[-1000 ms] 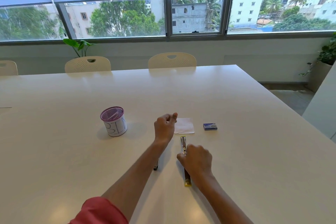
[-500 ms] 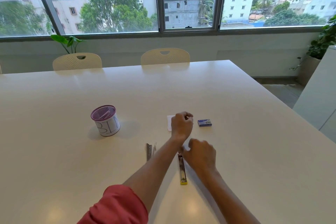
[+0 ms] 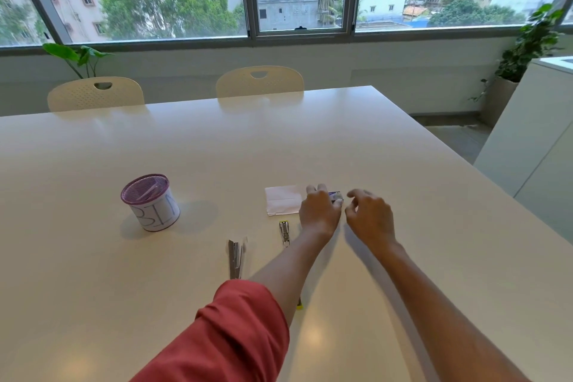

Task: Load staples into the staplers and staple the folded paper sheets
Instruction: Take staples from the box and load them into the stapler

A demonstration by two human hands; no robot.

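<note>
White table (image 3: 279,139) fills the near and middle ground, glossy, reflecting daylight. Two cream chairs (image 3: 96,98) (image 3: 259,81) stand at its far edge. Window band (image 3: 173,0) spans the far wall, blinds partly lowered. Potted plants far left (image 3: 77,56) and far right (image 3: 533,37). White cabinet (image 3: 533,139) at right.

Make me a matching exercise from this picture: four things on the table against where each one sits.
Things:
1. mesh cup
2. folded paper
3. staple box
4. yellow-tipped stapler

Places:
A. partly hidden under the left forearm
B. at the left hand's fingers
C. far left, alone
D. just left of the left hand

Pairs: 1-C, 2-D, 3-B, 4-A
</note>
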